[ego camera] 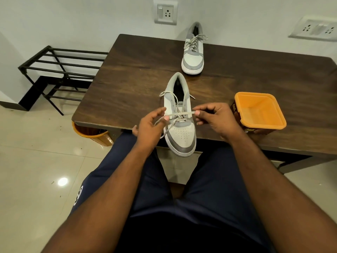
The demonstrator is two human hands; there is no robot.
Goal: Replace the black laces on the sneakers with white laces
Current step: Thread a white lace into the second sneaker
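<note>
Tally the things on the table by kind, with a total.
Sneakers: 2, near sneaker and far sneaker
White laces: 2, near lace and far lace
Orange tubs: 1, tub
Total: 5

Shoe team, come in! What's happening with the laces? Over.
Both hands, left hand and right hand, pinch white lace taut across near sneaker. Far sneaker laced. Nothing blocking.

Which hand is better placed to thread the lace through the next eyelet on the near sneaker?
Probably the right hand: it pinches the white lace by its end, over the near sneaker. The left hand holds the lace farther along, its slack trailing below.
</note>
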